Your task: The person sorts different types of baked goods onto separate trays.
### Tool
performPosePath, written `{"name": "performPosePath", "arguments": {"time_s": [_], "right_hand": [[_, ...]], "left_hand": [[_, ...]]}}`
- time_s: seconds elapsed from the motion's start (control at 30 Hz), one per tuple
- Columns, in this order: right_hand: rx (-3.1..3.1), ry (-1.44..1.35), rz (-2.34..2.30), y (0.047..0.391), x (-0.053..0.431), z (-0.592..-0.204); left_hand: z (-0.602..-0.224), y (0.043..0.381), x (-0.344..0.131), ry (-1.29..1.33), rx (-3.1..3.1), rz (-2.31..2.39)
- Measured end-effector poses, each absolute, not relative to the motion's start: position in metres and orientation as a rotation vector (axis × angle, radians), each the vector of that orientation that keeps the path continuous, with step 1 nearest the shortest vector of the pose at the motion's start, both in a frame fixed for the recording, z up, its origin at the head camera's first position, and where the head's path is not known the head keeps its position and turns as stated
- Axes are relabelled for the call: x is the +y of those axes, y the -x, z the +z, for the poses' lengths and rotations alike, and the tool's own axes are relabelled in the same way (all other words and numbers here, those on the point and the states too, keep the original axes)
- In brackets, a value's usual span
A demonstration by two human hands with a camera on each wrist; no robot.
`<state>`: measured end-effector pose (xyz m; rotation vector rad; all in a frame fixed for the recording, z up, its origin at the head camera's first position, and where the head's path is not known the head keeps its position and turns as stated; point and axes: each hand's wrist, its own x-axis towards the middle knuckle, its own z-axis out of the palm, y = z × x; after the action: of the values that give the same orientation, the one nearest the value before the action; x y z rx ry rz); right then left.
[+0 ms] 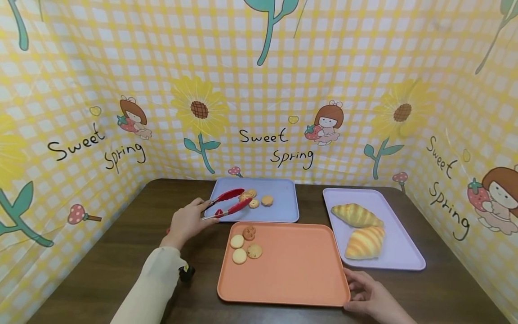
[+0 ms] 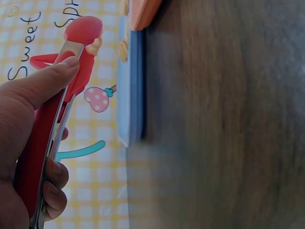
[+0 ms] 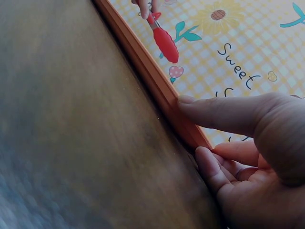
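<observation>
My left hand (image 1: 188,222) grips a pair of red-tipped tongs (image 1: 234,194), thumb along one arm and fingers curled round the other, as the left wrist view shows. The tong heads stand apart over the blue tray (image 1: 283,191), with a cookie (image 2: 96,47) showing between them. Several cookies lie on that tray, a round one (image 1: 267,200) to the right of the tips. My right hand (image 1: 376,298) holds the near right corner of the orange tray (image 1: 299,265), thumb and fingers at its rim (image 3: 164,98). Several cookies, including a pretzel-shaped one (image 1: 249,233), sit at its left.
On the right, a lilac tray (image 1: 398,243) bears two croissant-like breads (image 1: 365,243). All three trays stand on a dark wooden table (image 1: 109,265). A yellow checked cloth (image 1: 259,90) rises behind and at both sides.
</observation>
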<state>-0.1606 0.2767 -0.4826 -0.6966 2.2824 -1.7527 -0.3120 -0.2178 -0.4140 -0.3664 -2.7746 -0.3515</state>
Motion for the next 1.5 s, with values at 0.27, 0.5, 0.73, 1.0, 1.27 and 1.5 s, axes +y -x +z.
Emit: {"name": "performPosePath", "arguments": {"time_s": [0.27,0.5,0.73,1.0,1.27,1.5], "right_hand": [[2.28,0.689,-1.753,0.161,0.277,-0.483],[2.266,0.715,-1.77,0.161,0.278,-0.484],[2.256,0.716,-1.771,0.162,0.278,-0.485],[2.272,0.709,-1.761,0.161,0.277,-0.484],[2.269,0.672,-1.753,0.16,0.276,-0.482],[2.276,0.668,-1.747,0.16,0.276,-0.482]], "left_hand": [[-0.421,0.324,-0.218,0.322,-2.807,-0.345],[-0.426,0.33,-0.217,0.296,-2.874,-0.33],[-0.429,0.333,-0.216,0.282,-2.931,-0.349],[-0.43,0.333,-0.217,0.241,-2.975,-0.408],[-0.431,0.332,-0.219,0.219,-2.979,-0.458],[-0.436,0.332,-0.221,0.192,-2.976,-0.51]]}}
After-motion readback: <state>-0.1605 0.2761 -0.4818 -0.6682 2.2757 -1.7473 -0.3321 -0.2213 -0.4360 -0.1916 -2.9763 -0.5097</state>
